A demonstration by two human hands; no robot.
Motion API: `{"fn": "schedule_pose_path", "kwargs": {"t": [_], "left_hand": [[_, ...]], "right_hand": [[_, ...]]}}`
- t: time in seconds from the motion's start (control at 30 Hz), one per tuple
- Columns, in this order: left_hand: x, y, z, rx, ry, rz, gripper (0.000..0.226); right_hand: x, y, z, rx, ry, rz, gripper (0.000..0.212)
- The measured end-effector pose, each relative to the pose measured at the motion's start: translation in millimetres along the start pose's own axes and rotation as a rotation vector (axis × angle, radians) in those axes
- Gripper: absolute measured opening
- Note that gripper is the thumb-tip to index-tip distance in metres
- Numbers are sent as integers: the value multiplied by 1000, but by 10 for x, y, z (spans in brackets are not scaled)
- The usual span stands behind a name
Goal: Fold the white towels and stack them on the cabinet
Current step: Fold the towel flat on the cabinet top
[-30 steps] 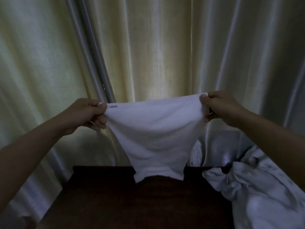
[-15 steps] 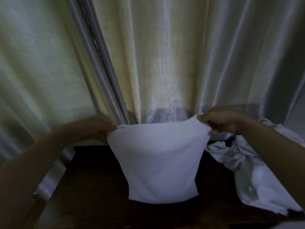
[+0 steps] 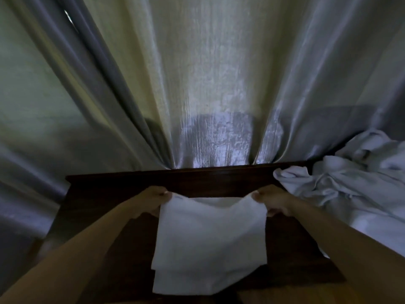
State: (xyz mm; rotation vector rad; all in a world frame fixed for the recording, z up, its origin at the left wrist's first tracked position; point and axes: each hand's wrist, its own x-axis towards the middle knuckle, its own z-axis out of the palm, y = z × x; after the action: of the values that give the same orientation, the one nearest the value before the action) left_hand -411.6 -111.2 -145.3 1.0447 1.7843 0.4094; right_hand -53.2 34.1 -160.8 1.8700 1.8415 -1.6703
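Two big things are filling the view: a pale curtain [image 3: 203, 80] is hanging in folds at the back, and a dark wooden cabinet [image 3: 122, 185] is standing in front of it. On the right, a heap of crumpled white towels [image 3: 355, 185] is lying on the cabinet's right side. One white towel [image 3: 210, 242] is lying doubled on the middle of the cabinet top, its near edge hanging over the front. The left hand [image 3: 153, 199] is pinching its far left corner, and the right hand [image 3: 272, 201] is pinching its far right corner.
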Motion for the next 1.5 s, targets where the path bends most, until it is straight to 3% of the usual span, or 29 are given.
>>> {"fn": "schedule_pose_path", "kwargs": {"t": [0.13,0.23,0.33,0.5,0.67,0.87,1.07,1.17,1.27,1.37,1.5], "left_hand": [[624,-259,282,-131,188,-153,24],[891,-394,529,22,250,-274,31],[1047,-511,650,71,326,-285,36],[1131,-626,750,-81,344,-350,31],[1143,-694,870,-112,462,-362,33],[1087,-509,1080,58,542,-349,37],[1085,-434,1055,-118,545,-423,27],[1116,-449,968,-228,471,-485,25],[1128,-487,882,-306,403,-516,34],[1138,-478,840,-374,422,-496,23],[1177,-462,791,-532,403,-562,30]], "right_hand": [[600,182,268,-37,140,-65,32],[913,299,476,-97,189,-15,40],[1079,294,558,-134,241,50,29],[1193,324,597,-21,210,123,45],[1177,473,649,54,321,109,46],[1130,606,734,123,415,32,42],[1133,689,730,281,477,20,43],[1120,707,727,318,488,20,39],[1114,691,720,364,457,11,39],[1107,634,697,400,403,22,40],[1098,569,697,394,420,39,39]]}}
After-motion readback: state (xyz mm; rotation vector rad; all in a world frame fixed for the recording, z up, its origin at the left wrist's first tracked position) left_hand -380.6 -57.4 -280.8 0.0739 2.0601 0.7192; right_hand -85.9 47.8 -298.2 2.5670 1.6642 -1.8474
